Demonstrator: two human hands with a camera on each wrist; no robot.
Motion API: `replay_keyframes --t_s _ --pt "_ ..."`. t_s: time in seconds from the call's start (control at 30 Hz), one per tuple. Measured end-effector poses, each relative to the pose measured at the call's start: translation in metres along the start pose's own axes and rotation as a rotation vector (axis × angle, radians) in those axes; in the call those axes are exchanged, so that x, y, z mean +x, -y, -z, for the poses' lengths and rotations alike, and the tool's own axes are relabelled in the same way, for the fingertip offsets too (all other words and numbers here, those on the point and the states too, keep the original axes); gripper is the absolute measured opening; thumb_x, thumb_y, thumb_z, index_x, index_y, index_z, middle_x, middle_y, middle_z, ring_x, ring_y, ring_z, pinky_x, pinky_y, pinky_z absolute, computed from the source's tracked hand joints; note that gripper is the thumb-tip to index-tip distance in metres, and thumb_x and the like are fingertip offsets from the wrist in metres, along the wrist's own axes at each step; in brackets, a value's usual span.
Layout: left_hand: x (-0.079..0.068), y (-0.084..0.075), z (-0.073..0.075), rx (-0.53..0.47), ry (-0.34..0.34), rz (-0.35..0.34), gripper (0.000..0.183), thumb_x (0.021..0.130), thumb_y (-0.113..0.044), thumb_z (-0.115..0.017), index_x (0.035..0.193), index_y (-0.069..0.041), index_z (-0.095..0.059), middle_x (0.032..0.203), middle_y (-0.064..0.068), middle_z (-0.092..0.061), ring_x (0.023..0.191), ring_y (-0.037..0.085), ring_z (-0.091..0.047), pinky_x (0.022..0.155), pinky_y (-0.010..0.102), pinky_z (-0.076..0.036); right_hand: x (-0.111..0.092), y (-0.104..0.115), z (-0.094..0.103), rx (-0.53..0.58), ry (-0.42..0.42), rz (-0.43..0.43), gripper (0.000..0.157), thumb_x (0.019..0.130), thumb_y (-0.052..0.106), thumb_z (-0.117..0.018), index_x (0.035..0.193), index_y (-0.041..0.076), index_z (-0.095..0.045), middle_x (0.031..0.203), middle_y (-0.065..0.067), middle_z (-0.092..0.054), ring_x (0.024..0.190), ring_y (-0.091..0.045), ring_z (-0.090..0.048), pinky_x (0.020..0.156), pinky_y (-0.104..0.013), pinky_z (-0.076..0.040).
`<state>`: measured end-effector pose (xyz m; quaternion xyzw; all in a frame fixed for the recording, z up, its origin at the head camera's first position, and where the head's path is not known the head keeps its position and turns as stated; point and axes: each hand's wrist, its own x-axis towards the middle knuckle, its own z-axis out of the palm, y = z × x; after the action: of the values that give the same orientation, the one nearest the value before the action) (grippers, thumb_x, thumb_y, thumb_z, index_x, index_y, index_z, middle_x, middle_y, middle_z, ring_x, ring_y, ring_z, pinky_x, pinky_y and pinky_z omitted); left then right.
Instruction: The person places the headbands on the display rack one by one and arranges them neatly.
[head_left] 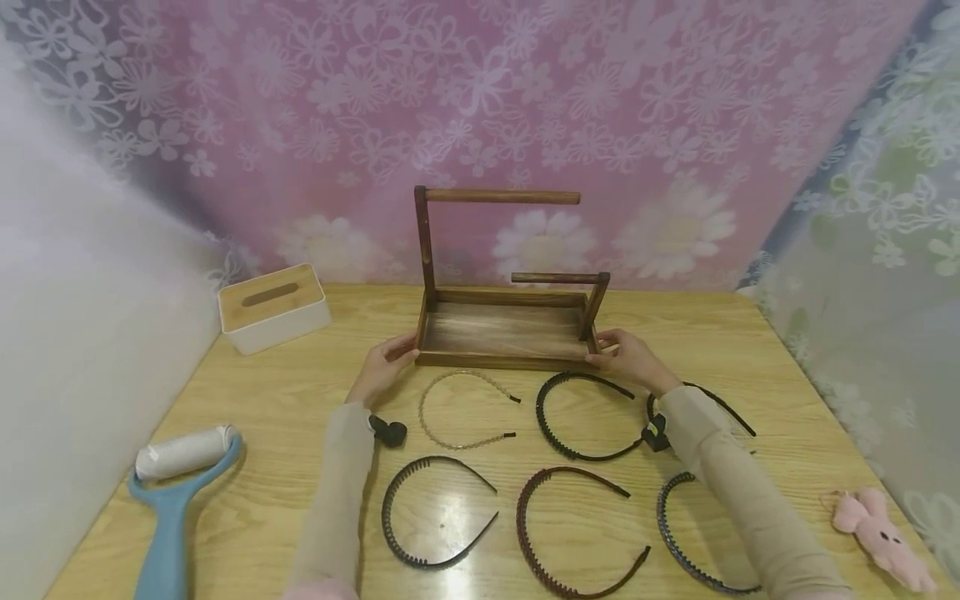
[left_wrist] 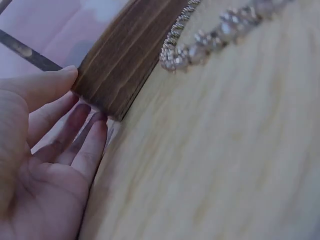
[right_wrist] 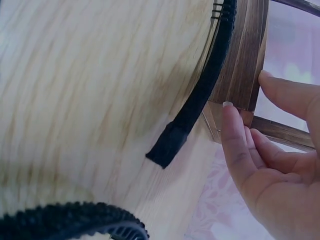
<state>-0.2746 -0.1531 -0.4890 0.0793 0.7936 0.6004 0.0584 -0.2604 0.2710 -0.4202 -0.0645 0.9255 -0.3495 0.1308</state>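
Observation:
A dark brown wooden rack (head_left: 502,362) with a tray base and two horizontal bars, one tall and one short, stands at the back of the table. My left hand (head_left: 382,367) grips its left front corner; in the left wrist view the thumb lies on top of the wood (left_wrist: 130,55) and the fingers on its end. At the opposite end, my right hand (head_left: 633,362) pinches the right front corner between thumb and fingers. Just before the rack lie a beaded headband (head_left: 422,408) and a black toothed headband (head_left: 540,412).
Nearer the front are a dark headband (head_left: 386,508), a reddish-brown one (head_left: 522,533) and a grey-blue one (head_left: 663,517). My right forearm partly covers another black headband (head_left: 731,408). A tissue box (head_left: 273,321), a blue-handled lint roller (head_left: 168,517) and a pink plush toy (head_left: 881,533) sit around the sides.

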Motion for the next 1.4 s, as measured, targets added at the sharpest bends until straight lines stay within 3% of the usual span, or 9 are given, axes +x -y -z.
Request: replay_keyframes --t_s 0.2,0.37,0.57,0.7,0.9,1.13,1.4 --pt "-0.005 0.002 -0.005 -0.101 -0.080 -0.002 0.052 0.098 -0.017 -0.061 0.144 -0.001 -0.045 0.150 0.017 -0.045 0.139 0.031 -0.044 0.116 0.038 -0.037 0.001 0.005 -0.003 -0.018 0.002 0.014 0.063 0.099 0.025 -0.059 0.143 -0.012 -0.034 0.136 -0.034 -0.044 0.119 -0.046 -0.055 0.088 -0.045 -0.056" --pt "-0.006 0.001 -0.013 -0.183 -0.117 -0.009 0.054 0.097 -0.016 -0.062 0.146 -0.004 -0.043 0.153 0.013 -0.042 0.141 0.028 -0.042 0.115 0.037 -0.038 -0.002 0.004 -0.003 -0.022 -0.002 -0.021 0.063 0.100 0.026 -0.057 0.145 -0.009 -0.033 0.138 -0.031 -0.044 0.118 -0.042 -0.056 0.086 -0.044 -0.056" --pt "-0.005 0.002 -0.016 -0.149 -0.116 0.007 0.055 0.096 -0.018 -0.063 0.146 -0.007 -0.044 0.152 0.012 -0.043 0.140 0.030 -0.042 0.116 0.041 -0.038 -0.006 0.003 -0.003 -0.024 0.007 -0.024 0.064 0.101 0.028 -0.055 0.148 -0.006 -0.030 0.136 -0.029 -0.045 0.110 -0.036 -0.062 0.082 -0.041 -0.057" --pt "-0.003 0.003 -0.017 -0.140 -0.103 0.012 0.057 0.096 -0.018 -0.064 0.147 -0.006 -0.042 0.153 0.013 -0.041 0.140 0.030 -0.042 0.116 0.039 -0.037 -0.012 0.002 0.001 -0.051 -0.016 0.010 0.061 0.101 0.027 -0.054 0.147 -0.007 -0.032 0.133 -0.030 -0.049 0.111 -0.040 -0.060 0.084 -0.044 -0.057" --pt "-0.006 -0.004 -0.016 -0.183 -0.075 0.042 0.058 0.096 -0.014 -0.062 0.148 -0.003 -0.038 0.157 0.015 -0.033 0.143 0.031 -0.037 0.118 0.036 -0.035 -0.035 -0.003 0.014 -0.079 -0.042 0.038 0.056 0.101 0.024 -0.055 0.144 -0.008 -0.037 0.127 -0.031 -0.053 0.105 -0.039 -0.060 0.076 -0.041 -0.057" --pt "-0.006 0.005 -0.015 -0.152 -0.088 0.020 0.058 0.096 -0.018 -0.063 0.148 -0.005 -0.040 0.155 0.012 -0.037 0.141 0.030 -0.040 0.117 0.038 -0.037 -0.080 -0.019 0.020 -0.095 0.016 0.057 0.053 0.099 0.017 -0.058 0.138 -0.014 -0.041 0.114 -0.028 -0.060 0.097 -0.035 -0.063 0.074 -0.043 -0.056" --pt "-0.005 0.005 -0.019 -0.172 -0.095 0.019 0.056 0.096 -0.016 -0.063 0.147 -0.005 -0.042 0.155 0.012 -0.037 0.141 0.030 -0.040 0.116 0.037 -0.038 -0.126 -0.046 0.014 -0.147 -0.001 0.036 0.051 0.094 0.017 -0.064 0.131 -0.015 -0.048 0.104 -0.019 -0.063 0.082 -0.017 -0.061 0.061 -0.028 -0.052"
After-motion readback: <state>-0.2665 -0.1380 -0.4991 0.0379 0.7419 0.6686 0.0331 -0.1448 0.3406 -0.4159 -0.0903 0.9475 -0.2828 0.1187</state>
